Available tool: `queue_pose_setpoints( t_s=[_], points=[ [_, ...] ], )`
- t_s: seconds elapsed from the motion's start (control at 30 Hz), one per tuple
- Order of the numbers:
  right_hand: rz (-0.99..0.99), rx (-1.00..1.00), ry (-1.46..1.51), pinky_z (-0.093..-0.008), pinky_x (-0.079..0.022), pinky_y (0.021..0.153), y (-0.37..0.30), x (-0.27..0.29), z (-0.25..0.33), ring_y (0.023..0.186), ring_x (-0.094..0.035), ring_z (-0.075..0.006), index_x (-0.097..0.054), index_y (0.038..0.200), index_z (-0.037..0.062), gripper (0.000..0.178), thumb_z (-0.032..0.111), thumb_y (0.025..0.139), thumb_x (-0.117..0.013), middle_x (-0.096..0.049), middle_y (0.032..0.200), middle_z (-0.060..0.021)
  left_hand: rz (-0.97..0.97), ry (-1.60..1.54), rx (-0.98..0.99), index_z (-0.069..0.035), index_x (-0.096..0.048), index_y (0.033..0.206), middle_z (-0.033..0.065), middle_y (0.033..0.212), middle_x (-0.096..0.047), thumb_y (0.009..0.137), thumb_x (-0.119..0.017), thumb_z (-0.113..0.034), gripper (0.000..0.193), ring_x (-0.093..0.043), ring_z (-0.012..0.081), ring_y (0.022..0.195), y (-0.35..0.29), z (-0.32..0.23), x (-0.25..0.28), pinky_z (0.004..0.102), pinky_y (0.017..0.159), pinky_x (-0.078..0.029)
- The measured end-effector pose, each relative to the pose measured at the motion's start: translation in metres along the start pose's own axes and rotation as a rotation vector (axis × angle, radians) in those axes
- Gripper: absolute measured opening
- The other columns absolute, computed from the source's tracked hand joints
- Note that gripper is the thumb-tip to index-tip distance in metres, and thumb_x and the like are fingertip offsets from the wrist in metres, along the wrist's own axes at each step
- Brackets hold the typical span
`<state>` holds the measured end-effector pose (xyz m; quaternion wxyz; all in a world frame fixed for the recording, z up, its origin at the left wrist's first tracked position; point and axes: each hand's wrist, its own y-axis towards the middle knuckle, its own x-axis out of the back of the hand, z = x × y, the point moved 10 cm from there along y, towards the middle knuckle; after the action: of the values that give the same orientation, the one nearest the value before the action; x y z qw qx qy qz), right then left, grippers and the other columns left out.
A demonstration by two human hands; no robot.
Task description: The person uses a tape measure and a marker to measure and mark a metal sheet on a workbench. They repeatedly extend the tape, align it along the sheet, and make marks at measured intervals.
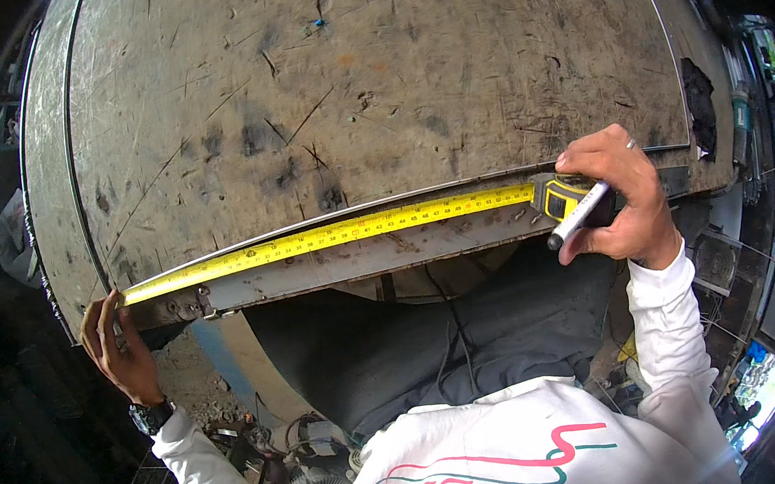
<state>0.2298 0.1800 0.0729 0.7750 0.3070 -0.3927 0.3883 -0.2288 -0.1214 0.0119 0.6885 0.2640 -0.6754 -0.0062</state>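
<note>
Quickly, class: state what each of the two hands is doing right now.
Left hand: closed on the hook end of the yellow measuring tape blade at the sheet's corner.
Right hand: closed, holding the yellow-and-black tape case and a white marker pen.

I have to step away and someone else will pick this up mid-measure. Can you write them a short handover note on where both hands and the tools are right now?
Left hand: pins the end of the yellow tape measure at the left end of the metal strip.
Right hand: holds the tape's case at the strip's right end, plus a white marker, tip pointing down-left.
Tape lies stretched flat along the strip, at the near edge of the worn workbench.
Done: tape laid out end to end.
Left: no fresh marker line visible on the strip; marking appears not yet done.
</note>
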Motion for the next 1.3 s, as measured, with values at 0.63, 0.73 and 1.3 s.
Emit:
queue_pose_setpoints(
  t_s=[0.63,0.73,1.3],
  points=[
    [0.110,-0.083,-0.003,-0.0378,-0.049,0.074,-0.002,0.015,-0.030,0.082,-0.063,-0.0278,-0.072,0.094,0.0011,0.038,0.004,0.058,-0.084,-0.070,0.088,-0.0109,-0.013,-0.019,-0.032,-0.008,-0.075,0.120,0.0114,0.115,-0.068,0.095,-0.066,0.000,0.028,-0.064,0.0277,0.110,0.002,-0.008,0.004,0.0420,0.095,-0.049],
    [0.099,-0.100,-0.050,-0.0379,-0.049,0.076,-0.001,0.016,-0.031,0.084,-0.063,-0.0274,-0.073,0.095,0.0016,0.038,0.007,0.060,-0.086,-0.070,0.091,-0.0110,-0.045,-0.059,-0.013,-0.006,-0.075,0.118,0.0122,0.116,-0.069,0.095,-0.066,-0.001,0.025,-0.063,0.0285,0.111,0.000,-0.006,0.005,0.0424,0.098,-0.048],
    [0.103,-0.143,-0.020,-0.0380,-0.050,0.082,-0.007,0.016,-0.044,0.090,-0.064,-0.0250,-0.076,0.105,0.0060,0.048,0.020,0.062,-0.093,-0.074,0.091,-0.0088,-0.040,-0.111,0.046,-0.003,-0.072,0.120,0.0143,0.124,-0.069,0.099,-0.060,-0.001,0.024,-0.063,0.0310,0.120,0.004,-0.007,0.003,0.0428,0.106,-0.047]
  ],
)
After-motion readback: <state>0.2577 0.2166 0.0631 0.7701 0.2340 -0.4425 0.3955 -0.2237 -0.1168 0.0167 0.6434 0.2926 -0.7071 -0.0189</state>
